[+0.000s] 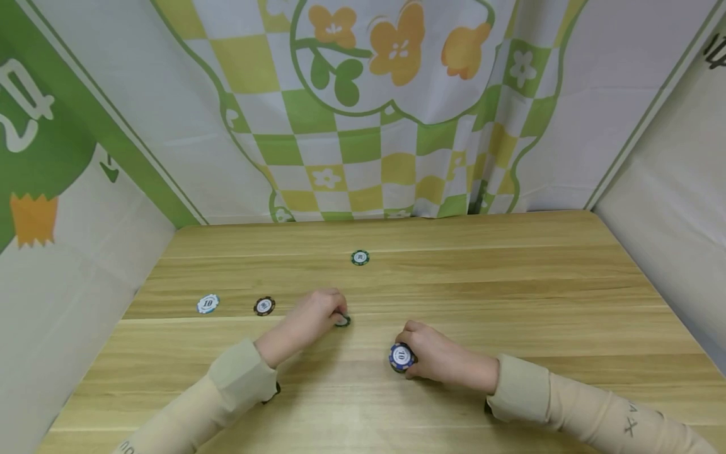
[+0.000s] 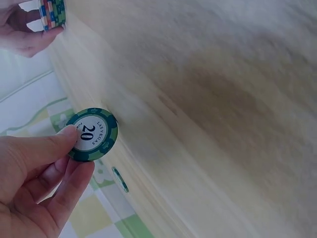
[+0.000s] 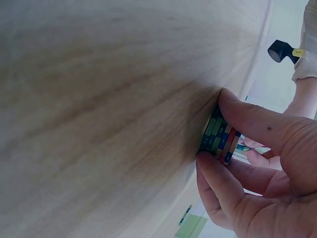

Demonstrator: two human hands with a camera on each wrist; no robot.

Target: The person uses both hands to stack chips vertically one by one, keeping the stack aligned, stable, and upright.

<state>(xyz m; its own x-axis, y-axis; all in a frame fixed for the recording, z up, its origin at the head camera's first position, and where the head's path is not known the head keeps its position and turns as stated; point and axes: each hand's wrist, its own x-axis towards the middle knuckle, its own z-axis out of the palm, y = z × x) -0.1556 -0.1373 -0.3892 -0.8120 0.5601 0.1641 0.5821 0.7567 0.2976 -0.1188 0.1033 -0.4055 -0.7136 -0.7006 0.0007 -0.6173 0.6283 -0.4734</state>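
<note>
Between thumb and fingers, my left hand (image 1: 314,315) pinches a green poker chip (image 2: 94,141) marked 20, close over the table. My right hand (image 1: 445,356) grips a short stack of poker chips (image 3: 220,136) by its sides. From above, the top chip of that stack (image 1: 401,357) is blue and reads 10. Green chips lie lowest, with red and blue ones over them, as the right wrist view shows. The stack's base is right at the tabletop. The two hands are a short distance apart, left hand slightly farther forward.
On the wooden table (image 1: 510,284) lie single chips: a green one (image 1: 360,257) toward the back, a dark one (image 1: 264,306) left of my left hand, and a white and light blue one (image 1: 208,304) farther left. Patterned cloth (image 1: 363,151) hangs along the back edge.
</note>
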